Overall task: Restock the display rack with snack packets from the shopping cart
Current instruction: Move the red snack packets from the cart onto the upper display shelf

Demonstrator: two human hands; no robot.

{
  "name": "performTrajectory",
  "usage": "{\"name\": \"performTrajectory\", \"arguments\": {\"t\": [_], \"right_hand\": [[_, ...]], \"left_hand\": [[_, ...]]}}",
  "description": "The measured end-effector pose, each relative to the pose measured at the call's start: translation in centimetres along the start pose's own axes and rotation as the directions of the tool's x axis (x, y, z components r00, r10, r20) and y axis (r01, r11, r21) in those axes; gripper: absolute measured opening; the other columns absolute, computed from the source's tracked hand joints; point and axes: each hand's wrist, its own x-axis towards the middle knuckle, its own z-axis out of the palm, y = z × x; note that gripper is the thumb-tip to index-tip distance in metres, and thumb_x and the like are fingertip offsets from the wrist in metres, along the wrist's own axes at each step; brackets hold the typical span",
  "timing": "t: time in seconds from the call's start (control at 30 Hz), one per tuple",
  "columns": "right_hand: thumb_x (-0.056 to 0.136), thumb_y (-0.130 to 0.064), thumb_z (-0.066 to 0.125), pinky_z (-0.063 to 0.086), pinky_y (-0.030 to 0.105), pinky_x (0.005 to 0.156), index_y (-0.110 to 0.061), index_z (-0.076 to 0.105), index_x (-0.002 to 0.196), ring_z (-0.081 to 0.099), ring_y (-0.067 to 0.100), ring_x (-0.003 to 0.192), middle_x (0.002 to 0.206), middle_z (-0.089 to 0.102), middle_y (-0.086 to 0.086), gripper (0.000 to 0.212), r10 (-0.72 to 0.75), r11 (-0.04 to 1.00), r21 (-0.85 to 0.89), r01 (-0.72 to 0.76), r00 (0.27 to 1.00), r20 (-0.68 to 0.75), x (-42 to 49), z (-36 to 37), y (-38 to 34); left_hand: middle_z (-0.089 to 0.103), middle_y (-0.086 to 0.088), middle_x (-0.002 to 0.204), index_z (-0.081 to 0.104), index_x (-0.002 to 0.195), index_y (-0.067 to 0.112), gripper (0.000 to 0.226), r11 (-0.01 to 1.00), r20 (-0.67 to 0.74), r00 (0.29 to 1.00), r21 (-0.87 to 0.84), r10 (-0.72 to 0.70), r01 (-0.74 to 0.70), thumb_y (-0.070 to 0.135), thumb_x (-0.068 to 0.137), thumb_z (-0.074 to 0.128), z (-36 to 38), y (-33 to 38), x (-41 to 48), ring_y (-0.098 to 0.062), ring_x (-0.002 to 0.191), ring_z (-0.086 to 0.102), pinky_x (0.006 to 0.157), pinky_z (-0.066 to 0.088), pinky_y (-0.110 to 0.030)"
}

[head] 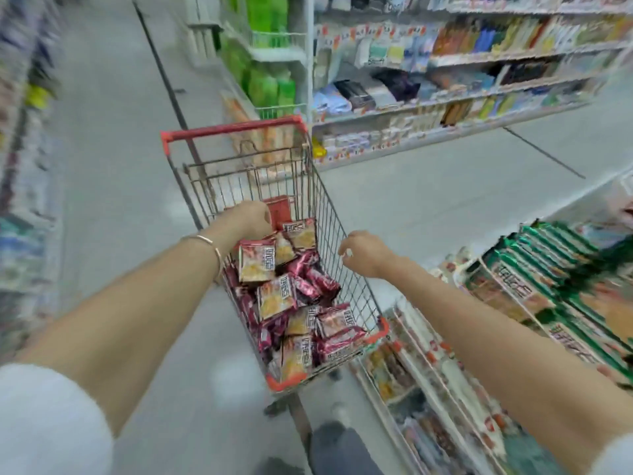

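Our left hand [251, 219] dips into the shopping cart [233, 128] over the snack packets [284, 303], fingers hidden, so we cannot tell its grip; our right hand [364, 253] curls at the rim, perhaps steadying it beside the display rack [424, 351]; whether it grips, we cannot tell.

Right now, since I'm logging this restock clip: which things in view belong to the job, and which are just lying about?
Job:
- shopping cart
- snack packets inside it
- display rack, near right
- left hand over the cart
- right hand at the cart's side

Lying about:
- far shelves
- green packs
- bracelet
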Motion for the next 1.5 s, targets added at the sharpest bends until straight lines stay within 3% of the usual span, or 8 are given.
{"name": "performTrajectory", "arguments": {"t": [0.4, 0.63, 0.8, 0.97, 1.1, 1.27, 1.4, 1.5], "right_hand": [[0.094, -0.005, 0.04, 0.044, 0.031, 0.064, -0.006, 0.051, 0.062, 0.053, 0.024, 0.069, 0.073, 0.054, 0.008, 0.033, 0.125, 0.974, 0.123, -0.192, 0.9, 0.418, 10.5, 14.2, 3.1], [0.098, -0.005, 0.044, 0.052, 0.028, 0.074, -0.002, 0.069, 0.11, 0.062, 0.022, 0.084, 0.113, 0.066, 0.013, 0.028, 0.241, 0.812, 0.406, -0.419, 0.874, 0.422, 12.0, 17.0, 8.0], [0.104, -0.012, 0.041, 0.052, 0.037, 0.091, 0.012, 0.063, 0.114, 0.065, 0.037, 0.105, 0.116, 0.066, 0.027, 0.033, 0.243, 0.749, 0.451, -0.485, 0.835, 0.494, 11.4, 18.5, 8.6], [0.104, -0.017, 0.044, 0.054, 0.034, 0.078, 0.012, 0.06, 0.117, 0.067, 0.038, 0.094, 0.122, 0.06, 0.033, 0.035, 0.284, 0.711, 0.437, -0.551, 0.793, 0.539, 11.1, 20.1, 8.7], [0.103, -0.015, 0.047, 0.049, 0.032, 0.089, 0.003, 0.064, 0.117, 0.065, 0.033, 0.109, 0.123, 0.065, 0.02, 0.028, 0.304, 0.688, 0.443, -0.575, 0.783, 0.543, 11.4, 20.9, 8.6], [0.093, -0.005, 0.056, 0.045, 0.038, 0.105, -0.007, 0.055, 0.134, 0.054, 0.028, 0.127, 0.14, 0.054, 0.012, 0.041, 0.11, 0.883, 0.251, -0.397, 0.695, 0.711, 11.2, 22.2, 7.9], [0.081, -0.007, 0.069, 0.037, 0.054, 0.112, -0.02, 0.022, 0.156, 0.032, 0.036, 0.144, 0.161, 0.024, 0.008, 0.089, 0.094, 0.973, 0.009, -0.232, 0.432, 0.897, 9.1, 24.6, 8.0], [0.076, 0.004, 0.072, 0.049, 0.046, 0.103, -0.021, 0.026, 0.153, 0.049, 0.035, 0.131, 0.151, 0.042, 0.013, 0.093, 0.141, 0.974, -0.036, -0.223, 0.472, 0.87, 6.9, 26.8, 8.2]], "left_hand": [[0.062, -0.011, 0.131, 0.067, 0.12, 0.009, 0.029, 0.965, 0.184, 0.967, -0.16, -0.179, 0.209, 0.007, 0.094, 0.055, 12.3, -7.8, 6.6, -0.026, 0.114, 0.06, 0.099, 0.05, -0.038], [0.052, -0.018, 0.139, 0.038, 0.146, 0.001, 0.061, 0.955, 0.349, 0.911, -0.112, -0.222, 0.276, -0.017, 0.089, 0.049, 20.2, -5.8, 15.1, -0.022, 0.093, 0.059, 0.06, 0.049, -0.024], [0.024, -0.014, 0.161, 0.002, 0.159, 0.018, 0.103, 0.951, 0.561, 0.798, -0.059, -0.221, 0.304, -0.01, 0.082, 0.065, 27.2, -7.2, 18.4, -0.033, 0.127, 0.052, 0.103, 0.049, -0.045], [0.063, -0.005, 0.121, 0.053, 0.136, 0.018, 0.07, 0.977, 0.505, 0.849, 0.203, -0.158, 0.06, 0.043, 0.077, 0.08, 27.1, -7.2, 17.4, -0.027, 0.117, 0.057, 0.101, 0.048, -0.048], [0.06, -0.007, 0.123, 0.05, 0.127, 0.014, 0.061, 0.989, 0.579, 0.809, -0.034, -0.099, 0.146, 0.026, 0.077, 0.083, 24.2, -6.9, 15.6, -0.018, 0.086, 0.06, 0.07, 0.054, -0.032], [0.069, -0.014, 0.103, 0.051, 0.116, 0.009, 0.042, 0.518, 0.613, 0.761, -0.59, -0.212, 0.619, 0.012, 0.081, 0.075, 20.5, -7.7, 14.3, -0.015, 0.069, 0.07, 0.056, 0.055, -0.026], [0.061, -0.015, 0.1, 0.048, 0.118, 0.003, 0.032, -0.041, 0.638, 0.748, -0.765, -0.184, 0.643, 0.013, 0.092, 0.063, 18.8, -8.5, 13.5, -0.023, 0.077, 0.066, 0.09, 0.055, -0.045], [0.066, -0.012, 0.122, 0.051, 0.13, 0.008, 0.047, -0.154, 0.623, 0.766, -0.782, -0.158, 0.604, 0.042, 0.098, 0.056, 18.0, -8.0, 12.6, -0.025, 0.11, 0.063, 0.106, 0.044, -0.049]]}}
